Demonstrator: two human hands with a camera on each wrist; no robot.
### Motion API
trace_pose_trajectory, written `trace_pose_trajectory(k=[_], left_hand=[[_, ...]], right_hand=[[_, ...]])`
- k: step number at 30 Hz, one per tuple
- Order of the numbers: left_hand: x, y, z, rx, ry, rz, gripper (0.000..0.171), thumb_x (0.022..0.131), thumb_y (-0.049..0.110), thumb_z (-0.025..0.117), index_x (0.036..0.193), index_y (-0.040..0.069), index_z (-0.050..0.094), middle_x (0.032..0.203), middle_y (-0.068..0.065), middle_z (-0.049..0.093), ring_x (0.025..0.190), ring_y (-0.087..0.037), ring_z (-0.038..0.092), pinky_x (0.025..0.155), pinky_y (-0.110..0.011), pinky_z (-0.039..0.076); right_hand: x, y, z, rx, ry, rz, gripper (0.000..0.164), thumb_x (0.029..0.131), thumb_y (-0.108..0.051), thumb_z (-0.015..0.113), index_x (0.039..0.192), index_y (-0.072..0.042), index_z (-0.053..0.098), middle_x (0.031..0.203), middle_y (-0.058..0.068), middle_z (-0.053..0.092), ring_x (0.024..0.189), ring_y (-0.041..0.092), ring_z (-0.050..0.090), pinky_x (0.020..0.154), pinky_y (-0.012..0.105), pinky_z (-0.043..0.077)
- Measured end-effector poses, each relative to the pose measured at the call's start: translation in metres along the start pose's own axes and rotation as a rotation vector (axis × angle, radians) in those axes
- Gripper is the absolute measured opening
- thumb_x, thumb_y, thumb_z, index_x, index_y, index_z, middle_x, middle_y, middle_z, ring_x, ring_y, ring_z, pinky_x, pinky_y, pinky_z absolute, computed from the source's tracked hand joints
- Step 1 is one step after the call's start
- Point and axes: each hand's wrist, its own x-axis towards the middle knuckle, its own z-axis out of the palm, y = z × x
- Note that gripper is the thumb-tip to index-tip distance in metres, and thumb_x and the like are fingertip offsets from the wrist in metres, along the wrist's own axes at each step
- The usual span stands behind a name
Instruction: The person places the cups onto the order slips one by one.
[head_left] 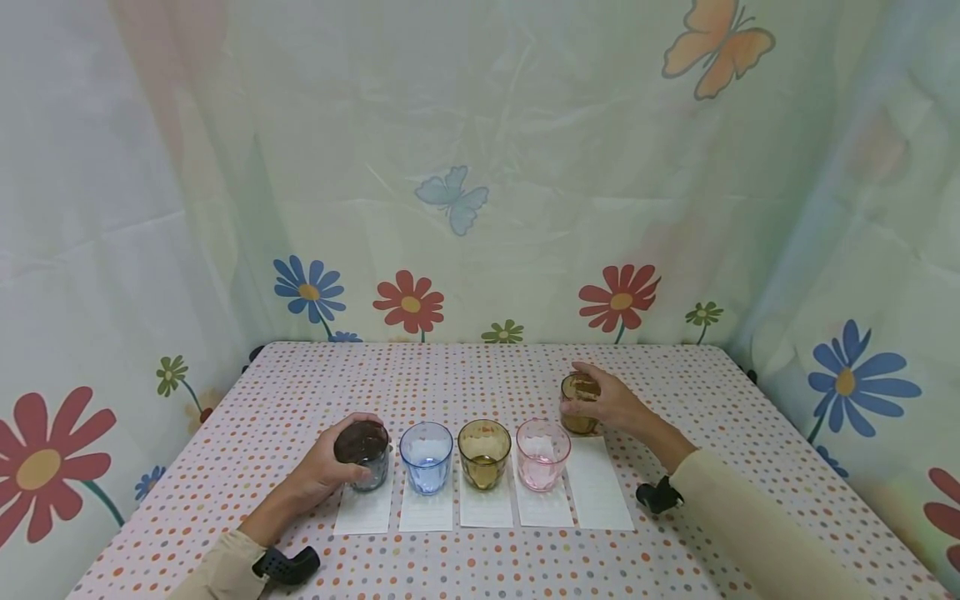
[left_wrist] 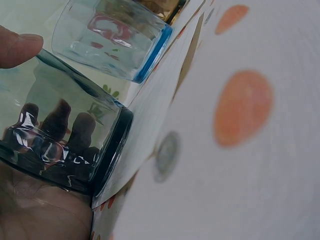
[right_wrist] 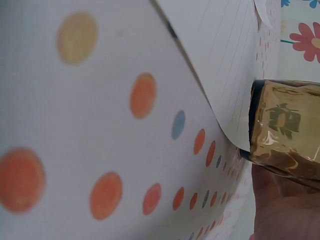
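My left hand (head_left: 318,468) grips a grey drinking glass (head_left: 371,468) at the left end of a row, its thumb on the near side. In the left wrist view, fingers show through the grey glass (left_wrist: 75,120), whose base is at a white paper strip (left_wrist: 150,107). At the row's right end, my right hand (head_left: 618,403) holds a brown-amber glass (head_left: 578,421), set farther back than the others. The right wrist view shows this amber glass (right_wrist: 282,127) upright, its base by the far end of a paper strip (right_wrist: 225,65), the palm beside it.
Between the hands stand a blue glass (head_left: 426,462), an olive-yellow glass (head_left: 483,458) and a pink glass (head_left: 543,458), each on a white paper strip. Dotted cloth covers the table (head_left: 450,567). A flowered curtain (head_left: 525,275) hangs behind and at both sides.
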Motion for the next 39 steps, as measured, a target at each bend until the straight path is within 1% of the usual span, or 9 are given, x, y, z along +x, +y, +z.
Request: trace_pose_trajectory(k=[5,10,14,18,21,25,32,36,39], left_hand=[[-0.0003,0.0007,0.0000,0.002,0.000,-0.008,0.076,0.079,0.000,0.075,0.142,-0.013,0.035,0.135,-0.037,0.046,0.117,-0.018,0.061,0.101,-0.031,0.050],[-0.0001,0.0024,0.0001,0.010,0.006,-0.017,0.073,0.079,0.001,0.076,0.141,-0.008,0.040,0.135,-0.034,0.048,0.118,-0.019,0.060,0.102,-0.033,0.050],[0.0003,0.0037,0.0004,0.008,0.003,-0.006,0.072,0.078,-0.001,0.075,0.141,-0.008,0.040,0.134,-0.034,0.048,0.118,-0.019,0.060,0.103,-0.033,0.049],[0.0005,0.0036,0.0009,0.013,0.002,-0.004,0.075,0.078,0.000,0.075,0.142,-0.012,0.037,0.135,-0.037,0.045,0.118,-0.019,0.060,0.102,-0.032,0.049],[0.0005,0.0027,0.0007,0.018,0.004,-0.013,0.078,0.078,0.000,0.075,0.142,-0.014,0.034,0.134,-0.033,0.049,0.118,-0.019,0.060,0.102,-0.032,0.050],[0.0002,0.0023,0.0001,0.022,0.004,-0.016,0.077,0.078,0.001,0.075,0.142,-0.013,0.035,0.133,-0.024,0.053,0.117,-0.019,0.061,0.102,-0.032,0.050],[-0.0002,0.0028,-0.0002,0.032,0.015,-0.013,0.074,0.077,0.001,0.076,0.141,-0.009,0.040,0.132,-0.023,0.055,0.117,-0.019,0.061,0.102,-0.031,0.050],[-0.0004,0.0027,0.0002,0.032,0.020,-0.024,0.075,0.077,0.001,0.076,0.141,-0.010,0.039,0.130,-0.015,0.057,0.117,-0.021,0.060,0.101,-0.031,0.050],[0.0001,0.0031,0.0010,0.035,0.019,-0.030,0.076,0.077,0.001,0.075,0.142,-0.012,0.037,0.131,-0.016,0.057,0.118,-0.024,0.059,0.102,-0.032,0.049]], right_hand=[[0.0001,0.0022,0.0035,0.091,0.008,0.006,0.093,0.087,-0.035,0.079,0.159,-0.006,0.027,0.148,0.026,0.047,0.135,0.045,0.045,0.105,0.061,0.043],[0.0006,0.0054,0.0059,0.172,0.025,0.000,0.086,0.087,-0.025,0.079,0.158,-0.010,0.032,0.142,0.022,0.053,0.130,0.042,0.050,0.104,0.058,0.046],[0.0014,0.0053,0.0058,0.216,0.030,-0.008,0.077,0.087,-0.020,0.079,0.152,-0.008,0.040,0.137,0.021,0.056,0.127,0.040,0.053,0.102,0.054,0.049],[0.0023,0.0049,0.0060,0.241,0.042,0.016,0.070,0.085,-0.017,0.080,0.146,-0.006,0.047,0.134,0.020,0.058,0.124,0.037,0.055,0.100,0.049,0.051],[0.0021,0.0037,0.0071,0.246,0.057,0.052,0.069,0.084,-0.018,0.080,0.144,-0.006,0.048,0.135,0.020,0.057,0.123,0.037,0.054,0.099,0.049,0.051],[0.0023,0.0024,0.0083,0.248,0.076,0.091,0.069,0.082,-0.017,0.080,0.142,-0.006,0.048,0.136,0.021,0.054,0.123,0.038,0.051,0.099,0.051,0.050],[0.0046,0.0014,0.0084,0.268,0.086,0.084,0.066,0.080,-0.015,0.080,0.138,-0.005,0.050,0.133,0.019,0.056,0.118,0.034,0.052,0.095,0.044,0.050],[0.0046,0.0018,0.0083,0.277,0.086,0.091,0.064,0.080,-0.015,0.079,0.137,-0.005,0.051,0.134,0.018,0.055,0.118,0.033,0.052,0.092,0.042,0.050],[0.0047,0.0021,0.0085,0.276,0.080,0.089,0.064,0.080,-0.014,0.078,0.136,-0.004,0.050,0.135,0.019,0.054,0.119,0.034,0.051,0.091,0.041,0.051]])
